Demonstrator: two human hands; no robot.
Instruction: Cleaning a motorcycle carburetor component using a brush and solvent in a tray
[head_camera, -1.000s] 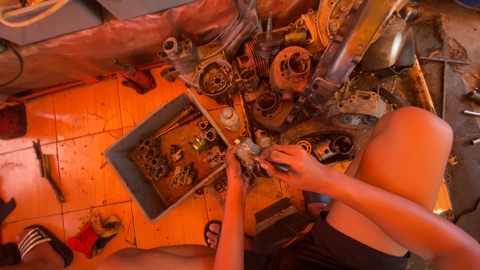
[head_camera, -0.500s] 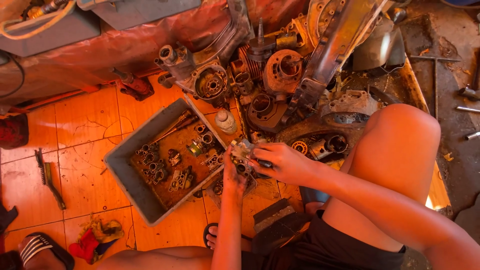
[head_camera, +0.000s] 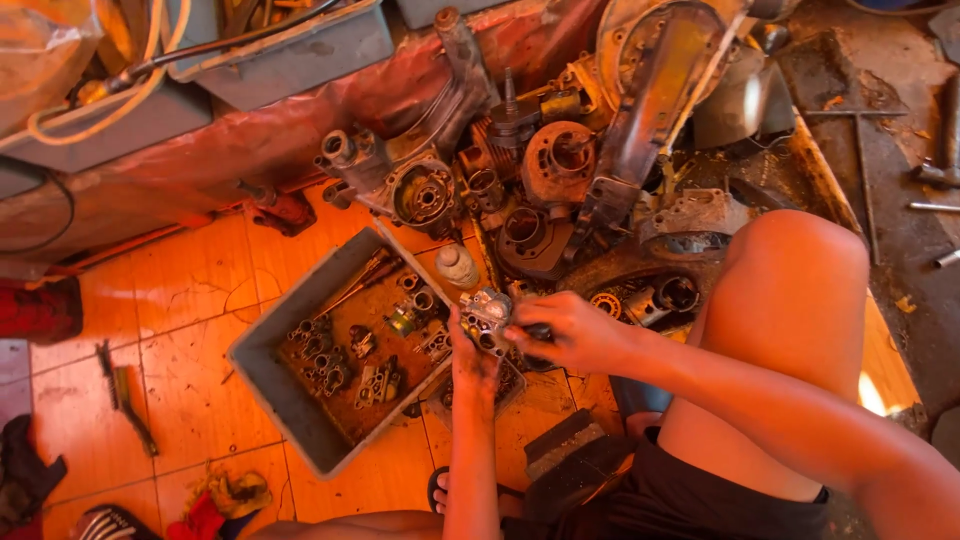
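Both my hands close on one small, greasy grey metal carburettor (head_camera: 487, 318): left hand (head_camera: 470, 352) beneath, right hand (head_camera: 570, 330) beside it, just right of the grey parts tray (head_camera: 268, 372) on the orange tiled floor (head_camera: 180, 290).

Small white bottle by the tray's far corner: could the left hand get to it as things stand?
Probably yes. The small white bottle stands uncovered just beyond the left hand, nothing between, though that hand now grips the small metal part with the right hand.
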